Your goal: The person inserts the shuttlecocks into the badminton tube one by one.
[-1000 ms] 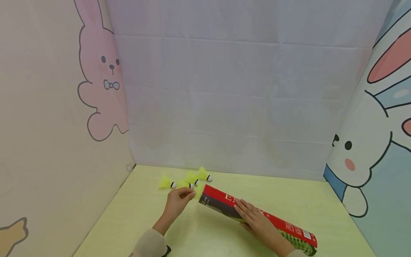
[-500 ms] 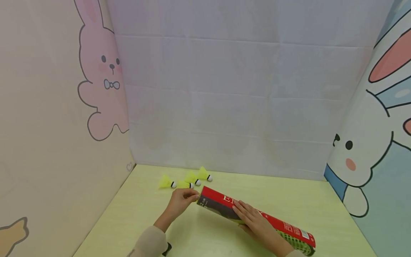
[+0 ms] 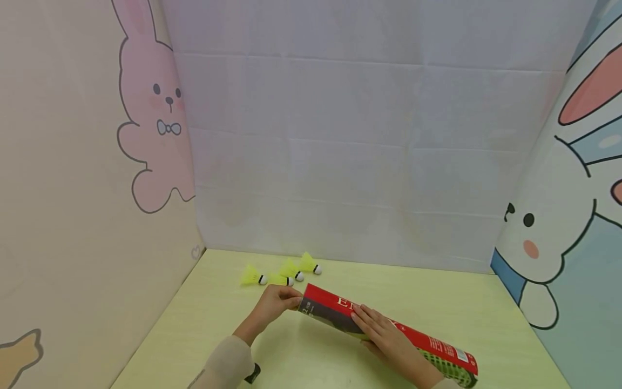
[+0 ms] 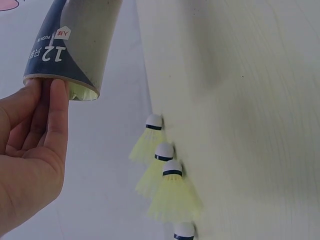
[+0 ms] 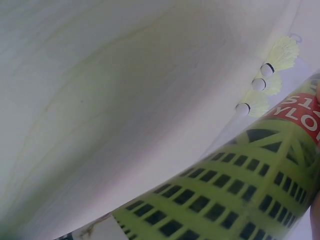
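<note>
A long red, grey and green shuttlecock tube (image 3: 330, 309) slants across the table, its open end up to the left. My right hand (image 3: 389, 340) grips it around the middle, fingers over the top and thumb below. At the open mouth is my left hand (image 3: 276, 303), its fingertips pinched together and reaching just inside the rim in the left wrist view. Yellow shows inside the tube mouth (image 4: 82, 92) beside those fingertips; the shuttlecock they pinch is mostly hidden in the tube. The right wrist view shows the tube's green patterned side (image 5: 215, 200).
Several yellow shuttlecocks with white heads lie together at the back left of the table (image 3: 437, 302), one shuttlecock (image 3: 309, 263) farthest right and another (image 3: 254, 276) farthest left. A white cloth wall (image 3: 311, 135) stands behind, with printed side walls left and right.
My left hand has moved right to the tube mouth, and the yellow shuttlecock at its fingertips has gone into the tube. The tube has shifted slightly left; my right hand keeps its grip.
</note>
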The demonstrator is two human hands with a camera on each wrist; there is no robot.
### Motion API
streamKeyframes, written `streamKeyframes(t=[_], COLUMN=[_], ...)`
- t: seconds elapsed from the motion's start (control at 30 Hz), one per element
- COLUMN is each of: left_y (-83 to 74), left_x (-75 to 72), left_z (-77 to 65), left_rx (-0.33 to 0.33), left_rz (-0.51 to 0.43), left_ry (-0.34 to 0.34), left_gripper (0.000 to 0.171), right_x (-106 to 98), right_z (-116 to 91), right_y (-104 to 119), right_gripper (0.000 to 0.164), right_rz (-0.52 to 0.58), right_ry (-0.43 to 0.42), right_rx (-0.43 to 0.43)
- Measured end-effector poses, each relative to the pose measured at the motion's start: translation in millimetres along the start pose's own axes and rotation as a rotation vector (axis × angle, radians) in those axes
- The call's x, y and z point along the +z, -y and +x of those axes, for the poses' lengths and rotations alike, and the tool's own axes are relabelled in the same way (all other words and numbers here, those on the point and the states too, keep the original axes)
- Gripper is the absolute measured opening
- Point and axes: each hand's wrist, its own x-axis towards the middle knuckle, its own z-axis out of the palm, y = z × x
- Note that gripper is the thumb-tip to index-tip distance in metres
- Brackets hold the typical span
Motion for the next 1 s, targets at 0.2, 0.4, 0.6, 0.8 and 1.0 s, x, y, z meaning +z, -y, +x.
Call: streamKeyframes(t=[0.2, 0.4, 0.6, 0.8, 1.0], left_y=[-2.5, 4.9, 26.8, 50.7, 68.9], left_x=[-1.6, -8.9, -19.4, -31.5, -39.3], left_z=[1.2, -0.5, -1.9, 0.8, 9.8], left_rx=[-0.016, -0.01, -0.014, -0.08, -0.115], left_rz=[-0.001, -0.07, -0.076, 0.113, 0.152], left_ry=[0.008, 0.037, -0.111, -0.424, -0.547], left_gripper=[0.014, 0.023, 0.022, 0.016, 0.021], right_x=[-1, -1, -2, -2, -1], right_z=[0, 0, -2, -3, -4], right_y=[-1, -2, -2, -2, -2], right_gripper=[0.059, 0.06, 0.061, 0.061, 0.062], right_rz=[0.005, -0.029, -0.031, -0.031, -0.04], right_ry=[0.005, 0.014, 0.005, 0.001, 0.01], right_rx=[0.005, 0.027, 0.026, 0.023, 0.035])
